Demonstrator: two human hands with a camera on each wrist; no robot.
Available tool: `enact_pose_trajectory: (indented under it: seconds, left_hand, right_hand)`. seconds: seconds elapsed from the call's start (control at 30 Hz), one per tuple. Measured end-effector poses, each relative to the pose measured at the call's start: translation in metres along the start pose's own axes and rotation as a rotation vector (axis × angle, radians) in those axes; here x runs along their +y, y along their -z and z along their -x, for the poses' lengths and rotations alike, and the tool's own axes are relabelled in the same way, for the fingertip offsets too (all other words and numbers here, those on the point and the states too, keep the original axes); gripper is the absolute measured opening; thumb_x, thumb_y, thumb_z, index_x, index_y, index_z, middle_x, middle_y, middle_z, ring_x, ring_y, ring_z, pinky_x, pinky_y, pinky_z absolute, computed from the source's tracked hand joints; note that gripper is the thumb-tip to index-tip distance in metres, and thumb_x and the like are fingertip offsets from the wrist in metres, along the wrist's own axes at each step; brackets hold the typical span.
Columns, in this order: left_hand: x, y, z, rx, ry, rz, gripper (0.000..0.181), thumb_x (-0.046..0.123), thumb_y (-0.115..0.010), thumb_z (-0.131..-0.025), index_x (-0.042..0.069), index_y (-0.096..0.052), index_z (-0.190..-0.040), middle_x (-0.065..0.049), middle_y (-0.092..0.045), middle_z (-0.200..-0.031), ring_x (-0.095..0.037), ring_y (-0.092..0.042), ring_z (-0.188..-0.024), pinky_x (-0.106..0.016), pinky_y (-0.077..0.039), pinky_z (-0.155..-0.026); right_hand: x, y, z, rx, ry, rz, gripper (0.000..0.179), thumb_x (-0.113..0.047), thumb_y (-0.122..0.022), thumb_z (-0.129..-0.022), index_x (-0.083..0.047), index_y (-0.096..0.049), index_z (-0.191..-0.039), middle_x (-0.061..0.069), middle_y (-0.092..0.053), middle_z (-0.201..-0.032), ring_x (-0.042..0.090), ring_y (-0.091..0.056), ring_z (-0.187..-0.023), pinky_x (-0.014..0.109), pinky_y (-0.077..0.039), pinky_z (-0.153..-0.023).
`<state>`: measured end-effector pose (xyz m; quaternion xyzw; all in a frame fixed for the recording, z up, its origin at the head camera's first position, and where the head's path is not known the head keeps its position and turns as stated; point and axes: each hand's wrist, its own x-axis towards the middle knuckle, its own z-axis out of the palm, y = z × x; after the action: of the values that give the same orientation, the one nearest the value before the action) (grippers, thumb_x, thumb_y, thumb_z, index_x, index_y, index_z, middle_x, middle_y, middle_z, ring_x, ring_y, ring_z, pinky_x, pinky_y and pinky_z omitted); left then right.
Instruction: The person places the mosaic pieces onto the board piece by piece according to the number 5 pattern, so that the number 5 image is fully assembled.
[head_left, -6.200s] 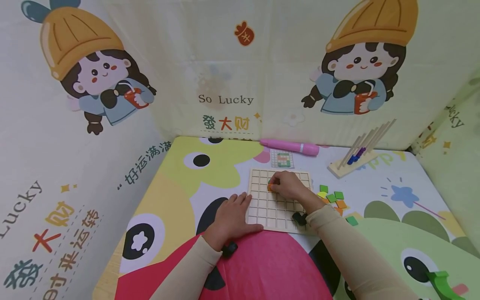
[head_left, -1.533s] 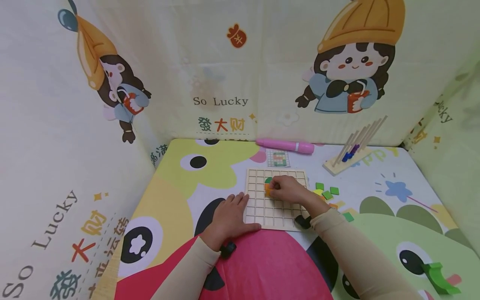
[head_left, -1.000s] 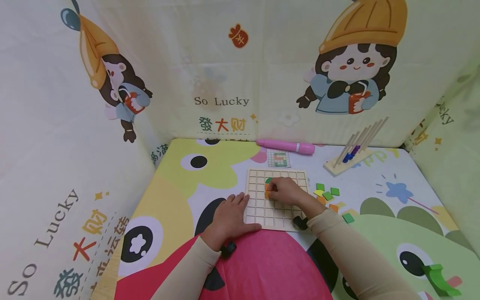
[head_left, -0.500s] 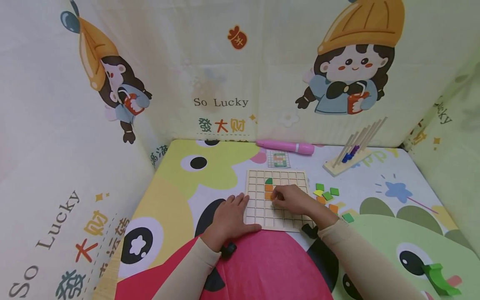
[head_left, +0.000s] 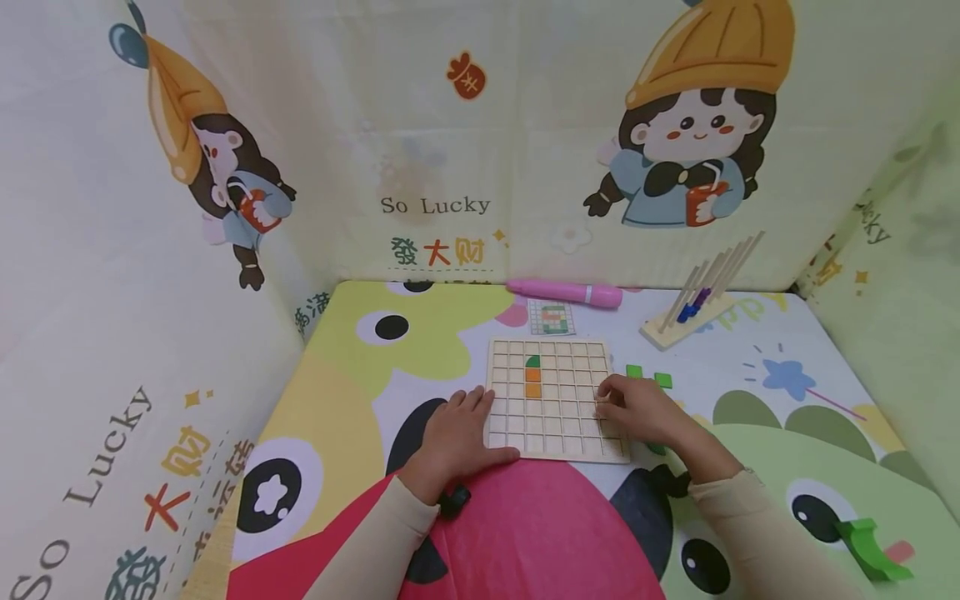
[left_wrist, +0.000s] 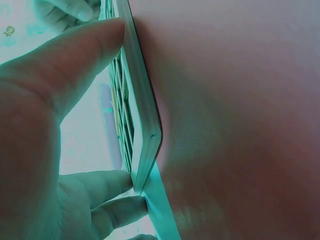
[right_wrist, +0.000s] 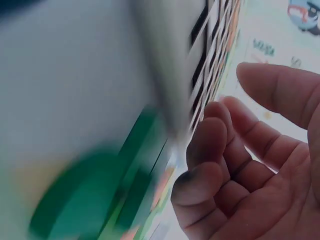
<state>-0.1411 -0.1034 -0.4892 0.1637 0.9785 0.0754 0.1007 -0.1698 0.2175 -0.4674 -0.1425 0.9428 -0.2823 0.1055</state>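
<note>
A wooden grid board (head_left: 558, 425) lies on the table. In one of its columns sit a green rounded tile (head_left: 533, 362), an orange square tile (head_left: 533, 375) and, just below, another orange tile (head_left: 533, 391). My left hand (head_left: 459, 437) rests at the board's lower left corner; the left wrist view has its thumb (left_wrist: 85, 55) and fingers against the board's edge. Over the board's right edge is my right hand (head_left: 645, 408), fingers loosely bent, holding nothing in the right wrist view. Loose green tiles (head_left: 663, 380) lie beside it, others hidden beneath.
Behind the board lie a small pattern card (head_left: 551, 317) and a pink pen-shaped object (head_left: 566, 292). A wooden peg stand (head_left: 678, 329) with blue and purple pieces stands at the back right. A green arched block (head_left: 873, 550) is at the right front.
My right hand has left the lower orange tile, which now sits in the grid, and moved right to the board's edge near the loose tiles. The left hand stays put.
</note>
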Motion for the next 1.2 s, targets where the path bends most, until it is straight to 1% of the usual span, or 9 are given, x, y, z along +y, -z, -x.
enact_pose_trajectory:
  seconds: [0.13,0.23,0.37,0.47,0.63,0.73,0.93,1.0,1.2]
  left_hand:
    - [0.0,0.0,0.0,0.003,0.001,0.004,0.108,0.074,-0.072,-0.078,0.016,-0.038,-0.161,-0.007,-0.041,-0.164,-0.033,-0.041,-0.147,-0.052,-0.044,-0.115]
    - [0.001,0.001,0.001,0.012,-0.003,0.01,0.107,0.074,-0.072,-0.078,0.015,-0.039,-0.161,-0.008,-0.041,-0.164,-0.034,-0.041,-0.147,-0.052,-0.043,-0.115]
    - [0.001,0.002,0.002,0.009,0.0,0.013,0.107,0.075,-0.07,-0.079,0.016,-0.038,-0.161,-0.008,-0.041,-0.165,-0.034,-0.04,-0.148,-0.052,-0.042,-0.116]
    - [0.001,0.002,0.002,0.009,-0.001,0.015,0.106,0.075,-0.069,-0.079,0.015,-0.039,-0.161,-0.007,-0.041,-0.165,-0.035,-0.04,-0.148,-0.052,-0.042,-0.116]
    - [0.001,0.003,0.002,0.012,-0.005,0.021,0.105,0.076,-0.068,-0.08,0.016,-0.039,-0.161,-0.008,-0.041,-0.164,-0.035,-0.04,-0.148,-0.052,-0.042,-0.116]
    - [0.001,0.003,0.002,0.012,-0.006,0.024,0.105,0.075,-0.069,-0.079,0.016,-0.04,-0.161,-0.008,-0.041,-0.164,-0.035,-0.041,-0.148,-0.052,-0.043,-0.115]
    - [0.001,0.002,0.002,0.017,-0.009,0.012,0.106,0.075,-0.07,-0.079,0.016,-0.04,-0.161,-0.007,-0.042,-0.164,-0.035,-0.041,-0.148,-0.052,-0.044,-0.115]
    - [0.001,0.002,0.002,0.018,-0.01,0.012,0.106,0.075,-0.07,-0.079,0.016,-0.04,-0.161,-0.007,-0.042,-0.164,-0.035,-0.041,-0.148,-0.052,-0.044,-0.115]
    - [0.0,0.002,0.002,0.017,-0.01,0.016,0.106,0.075,-0.07,-0.079,0.016,-0.039,-0.161,-0.007,-0.041,-0.164,-0.034,-0.041,-0.148,-0.052,-0.044,-0.115]
  right_hand:
    - [0.017,0.009,0.007,0.039,-0.029,0.056,0.022,-0.018,-0.069,-0.097,-0.002,-0.068,-0.112,0.006,-0.072,-0.089,0.017,-0.063,-0.074,0.037,-0.053,-0.064]
    - [0.026,0.015,0.009,0.059,-0.062,0.113,0.024,-0.018,-0.07,-0.096,0.0,-0.069,-0.111,0.009,-0.072,-0.091,0.019,-0.063,-0.076,0.04,-0.054,-0.066]
    - [0.033,0.019,0.01,0.036,-0.149,0.147,0.029,-0.023,-0.071,-0.096,0.001,-0.068,-0.114,0.011,-0.07,-0.091,0.021,-0.06,-0.075,0.039,-0.053,-0.064]
    - [0.036,0.02,0.009,0.019,-0.183,0.153,0.031,-0.025,-0.07,-0.096,0.001,-0.068,-0.114,0.013,-0.07,-0.091,0.022,-0.06,-0.076,0.039,-0.052,-0.063]
    - [0.038,0.021,0.008,0.005,-0.165,0.165,0.031,-0.024,-0.071,-0.096,0.001,-0.07,-0.115,0.012,-0.07,-0.092,0.022,-0.061,-0.077,0.041,-0.053,-0.066]
    - [0.039,0.023,0.007,-0.008,-0.146,0.169,0.03,-0.022,-0.072,-0.096,0.002,-0.07,-0.115,0.013,-0.071,-0.094,0.024,-0.063,-0.081,0.044,-0.055,-0.07]
    - [0.037,0.025,0.007,0.01,-0.106,0.159,0.025,-0.017,-0.076,-0.093,0.002,-0.069,-0.108,0.016,-0.071,-0.099,0.031,-0.066,-0.09,0.053,-0.056,-0.08]
    - [0.036,0.025,0.007,0.023,-0.122,0.158,0.025,-0.018,-0.077,-0.092,0.001,-0.069,-0.105,0.016,-0.07,-0.099,0.031,-0.065,-0.089,0.053,-0.056,-0.08]
    - [0.031,0.02,0.007,0.055,-0.182,0.189,0.023,-0.021,-0.077,-0.093,-0.003,-0.067,-0.102,0.014,-0.07,-0.096,0.027,-0.064,-0.084,0.049,-0.055,-0.072]
